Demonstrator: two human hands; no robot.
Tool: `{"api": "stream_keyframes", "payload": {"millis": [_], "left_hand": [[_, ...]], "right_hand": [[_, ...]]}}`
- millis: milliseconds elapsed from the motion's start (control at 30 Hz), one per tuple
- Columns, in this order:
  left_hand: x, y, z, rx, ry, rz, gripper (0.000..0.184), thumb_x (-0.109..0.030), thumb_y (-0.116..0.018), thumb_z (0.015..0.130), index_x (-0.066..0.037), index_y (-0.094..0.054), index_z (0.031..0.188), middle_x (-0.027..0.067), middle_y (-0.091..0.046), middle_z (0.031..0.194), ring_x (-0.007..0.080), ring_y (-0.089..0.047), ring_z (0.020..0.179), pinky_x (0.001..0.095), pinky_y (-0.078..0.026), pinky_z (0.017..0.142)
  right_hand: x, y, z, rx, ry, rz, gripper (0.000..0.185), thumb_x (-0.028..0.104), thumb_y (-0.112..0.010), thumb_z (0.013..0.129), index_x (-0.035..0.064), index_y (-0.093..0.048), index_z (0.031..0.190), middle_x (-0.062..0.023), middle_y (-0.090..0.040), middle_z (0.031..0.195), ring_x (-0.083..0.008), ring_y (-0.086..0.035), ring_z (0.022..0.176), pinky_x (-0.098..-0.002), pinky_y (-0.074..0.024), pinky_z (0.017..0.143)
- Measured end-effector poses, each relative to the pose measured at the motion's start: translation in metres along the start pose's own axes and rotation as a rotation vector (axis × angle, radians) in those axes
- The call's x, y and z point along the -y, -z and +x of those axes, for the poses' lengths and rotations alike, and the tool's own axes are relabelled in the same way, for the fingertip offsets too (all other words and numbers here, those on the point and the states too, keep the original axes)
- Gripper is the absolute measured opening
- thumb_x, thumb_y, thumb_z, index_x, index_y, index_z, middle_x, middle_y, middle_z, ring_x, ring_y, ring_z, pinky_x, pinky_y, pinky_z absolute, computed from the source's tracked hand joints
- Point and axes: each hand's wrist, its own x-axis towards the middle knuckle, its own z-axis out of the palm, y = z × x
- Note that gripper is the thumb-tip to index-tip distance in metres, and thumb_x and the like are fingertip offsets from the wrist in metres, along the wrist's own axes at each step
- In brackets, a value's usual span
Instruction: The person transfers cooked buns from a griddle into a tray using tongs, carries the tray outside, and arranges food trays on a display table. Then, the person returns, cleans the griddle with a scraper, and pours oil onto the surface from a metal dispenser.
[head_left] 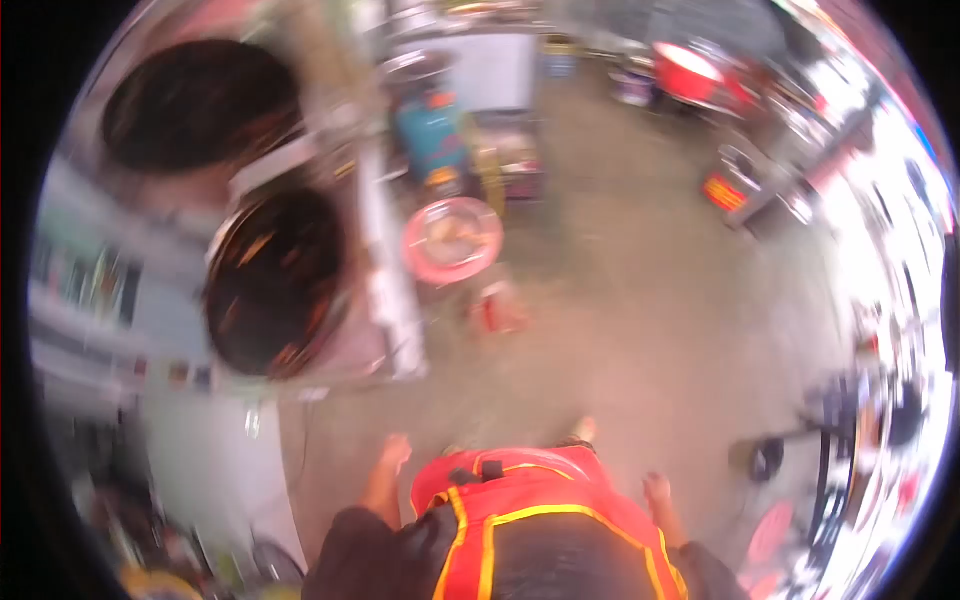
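Note:
Beside the red apron (pixel 540 470) with yellow trim, my left hand (pixel 396 452) hangs low over the floor, blurred, touching nothing that I can make out. On the other side of the apron, my right hand (pixel 657 490) is also lowered, its fingers smeared by motion. To the front left, a large dark wok (pixel 275 285) sits in a metal counter, with a second dark wok (pixel 200 105) behind it. A pink basin (pixel 453 240) with something pale inside stands beside the counter.
A teal cylinder (pixel 432 135) stands behind the basin. A small red and white item (pixel 497 308) lies on the floor (pixel 620 300). Farther right are a red basin (pixel 688 75) and a tin with a red label (pixel 727 188). A black stand (pixel 825 470) is at the right.

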Motion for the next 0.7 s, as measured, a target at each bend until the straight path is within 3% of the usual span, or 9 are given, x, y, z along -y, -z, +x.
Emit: {"api": "stream_keyframes", "payload": {"millis": [33, 67, 233, 367, 433, 567, 633, 700], "left_hand": [[-0.015, -0.025, 0.008, 0.038, -0.001, 0.006, 0.012, -0.013, -0.044, 0.082, -0.01, -0.051, 0.074, 0.0048, -0.051, 0.062, 0.0177, -0.051, 0.049, 0.0315, -0.04, 0.041], [-0.025, -0.05, 0.018, 0.076, 0.023, 0.008, 0.011, -0.012, -0.044, 0.082, -0.01, -0.051, 0.073, 0.0048, -0.05, 0.061, 0.0175, -0.051, 0.049, 0.0307, -0.04, 0.041], [-0.093, -0.205, 0.072, 0.206, 0.283, -0.046, 0.013, -0.009, -0.045, 0.081, -0.009, -0.047, 0.068, 0.005, -0.047, 0.057, 0.0169, -0.048, 0.045, 0.0268, -0.038, 0.037], [-0.264, -0.38, 0.02, 0.295, -0.029, 0.092, 0.01, -0.007, -0.047, 0.081, -0.007, -0.05, 0.071, 0.0049, -0.048, 0.057, 0.0155, -0.049, 0.045, 0.0252, -0.038, 0.038], [-0.334, -0.458, 0.003, 0.286, -0.163, 0.119, 0.009, -0.006, -0.047, 0.081, -0.006, -0.051, 0.073, 0.0042, -0.048, 0.057, 0.0143, -0.048, 0.045, 0.0246, -0.038, 0.038], [-0.439, -0.596, 0.064, 0.302, -0.263, 0.336, 0.008, -0.007, -0.047, 0.08, -0.005, -0.052, 0.074, 0.0048, -0.05, 0.06, 0.0134, -0.048, 0.046, 0.0254, -0.039, 0.039], [-0.497, -0.685, 0.099, 0.298, -0.355, 0.438, 0.008, -0.007, -0.047, 0.079, -0.004, -0.052, 0.074, 0.0046, -0.049, 0.059, 0.0128, -0.047, 0.047, 0.0257, -0.039, 0.039], [-0.555, -0.812, 0.116, 0.38, -0.707, 0.588, 0.009, -0.008, -0.047, 0.078, -0.005, -0.05, 0.07, 0.0024, -0.045, 0.056, 0.0111, -0.044, 0.047, 0.0261, -0.036, 0.04]], "right_hand": [[-0.009, 0.002, 0.03, -0.107, 0.164, 0.004, 0.036, 0.02, -0.058, 0.074, 0.0041, -0.056, 0.106, -0.014, -0.063, 0.084, -0.0246, -0.06, 0.081, -0.0405, -0.048, 0.07], [-0.004, 0.027, 0.035, -0.224, 0.398, -0.111, 0.037, 0.019, -0.058, 0.073, 0.0002, -0.055, 0.105, -0.0164, -0.061, 0.094, -0.0277, -0.058, 0.087, -0.0387, -0.0472, 0.074], [-0.008, 0.179, 0.063, -0.252, 0.221, 0.192, 0.033, 0.021, -0.055, 0.073, 0.0031, -0.057, 0.101, -0.019, -0.058, 0.098, -0.0329, -0.055, 0.094, -0.0391, -0.0435, 0.081], [-0.076, 0.251, 0.135, -0.418, 0.143, 0.266, 0.032, 0.022, -0.053, 0.074, 0.0035, -0.058, 0.1, -0.0191, -0.058, 0.097, -0.0337, -0.054, 0.093, -0.0405, -0.0432, 0.08], [-0.097, 0.287, 0.172, -0.369, 0.062, 0.241, 0.032, 0.022, -0.052, 0.074, 0.0037, -0.058, 0.1, -0.0187, -0.058, 0.097, -0.0337, -0.054, 0.094, -0.0408, -0.043, 0.081], [-0.145, 0.346, 0.244, -0.411, -0.099, 0.334, 0.032, 0.023, -0.05, 0.076, 0.004, -0.058, 0.101, -0.0176, -0.059, 0.095, -0.0332, -0.054, 0.093, -0.0408, -0.043, 0.081], [-0.161, 0.391, 0.26, -0.241, -0.194, 0.382, 0.032, 0.025, -0.05, 0.077, 0.0057, -0.058, 0.102, -0.0156, -0.06, 0.091, -0.0319, -0.055, 0.09, -0.0402, -0.044, 0.079], [-0.255, 0.339, 0.325, -0.262, -0.279, 0.125, 0.03, 0.026, -0.049, 0.077, 0.0097, -0.059, 0.101, -0.014, -0.061, 0.085, -0.0305, -0.058, 0.084, -0.0402, -0.0461, 0.073]]}}
